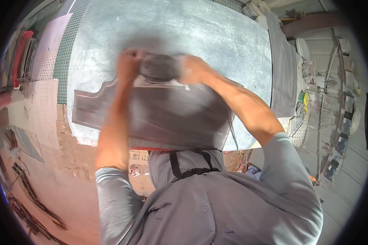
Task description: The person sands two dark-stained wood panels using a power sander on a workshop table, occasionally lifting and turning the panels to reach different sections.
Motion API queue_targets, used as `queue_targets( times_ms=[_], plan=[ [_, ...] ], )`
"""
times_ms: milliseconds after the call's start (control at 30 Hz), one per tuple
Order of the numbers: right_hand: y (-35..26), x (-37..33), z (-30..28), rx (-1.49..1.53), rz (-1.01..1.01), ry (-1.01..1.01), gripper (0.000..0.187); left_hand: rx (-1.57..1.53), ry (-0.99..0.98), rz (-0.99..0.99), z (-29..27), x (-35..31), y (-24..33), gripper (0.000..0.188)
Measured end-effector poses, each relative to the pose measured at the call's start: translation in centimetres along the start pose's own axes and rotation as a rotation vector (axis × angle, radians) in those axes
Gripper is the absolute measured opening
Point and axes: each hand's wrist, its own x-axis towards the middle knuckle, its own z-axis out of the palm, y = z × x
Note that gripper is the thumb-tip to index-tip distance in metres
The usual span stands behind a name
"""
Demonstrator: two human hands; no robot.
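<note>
Both arms reach forward over a dark grey-brown panel [167,116] with a curved, stepped outline and a grooved border. It lies flat on a large pale blue-grey work surface [225,38]. At the panel's far edge is a dark, blocky sander [161,67] with a pale flat base, blurred by motion. My left hand [131,63] is closed on the sander's left end, and my right hand [191,68] grips its right end. A dark haze hangs just beyond the tool. The sander's underside is hidden.
A green grid mat [64,69] borders the work surface on the left. Another dark panel [283,69] lies along its right edge. A thin cord [234,136] hangs near the front edge. Long dark strips [37,200] lie on the floor at lower left; assorted items line the right side.
</note>
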Motion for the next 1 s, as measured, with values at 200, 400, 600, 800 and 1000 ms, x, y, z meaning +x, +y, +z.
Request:
queue_targets(
  times_ms=[200,400,600,800,1000],
  plan=[
    [-8.9,8.3,2.2,-0.091,-0.15,-0.033,0.044,0.027,0.164,-0.159,-9.6,0.9,-8.0,0.044],
    [-6.8,1.8,4.7,0.123,0.009,-0.028,0.034,0.009,0.1,-0.078,-6.5,-1.5,-4.9,0.048],
    [5.7,-13.2,4.4,0.285,-0.006,0.209,0.066,0.074,-0.152,0.071,8.9,-5.3,6.2,0.045],
    [15.7,-30.0,6.3,0.071,0.389,0.187,0.036,0.124,-0.332,0.204,22.1,-16.4,18.0,0.036],
    [13.4,-32.4,12.1,0.445,0.382,0.259,0.035,0.032,-0.382,0.189,21.0,-19.2,17.4,0.039]
  ],
)
